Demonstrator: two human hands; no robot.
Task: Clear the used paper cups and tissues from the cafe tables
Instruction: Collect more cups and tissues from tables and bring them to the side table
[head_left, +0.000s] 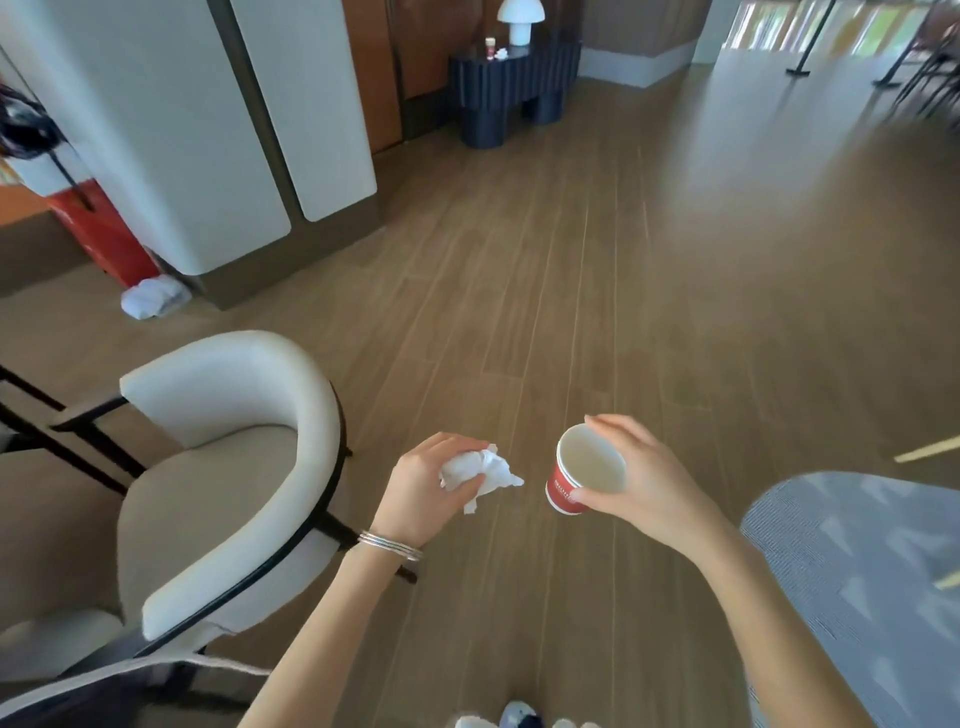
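Wood-plank floor (571, 286), cream chair (234, 395), left grip (421, 488) clutching tissue (483, 467), right grip (644, 483) pinching cup (561, 491)

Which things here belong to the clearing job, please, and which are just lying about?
Job: crumpled white tissue in the left hand; red paper cup in the right hand.
Lying about: cream curved-back chair; dark blue ribbed side table; white mushroom-shaped lamp; white bundle on the floor.

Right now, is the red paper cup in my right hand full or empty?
Empty, it seems: the red paper cup, tipped in the right hand, shows only its pale bare inside, no liquid.
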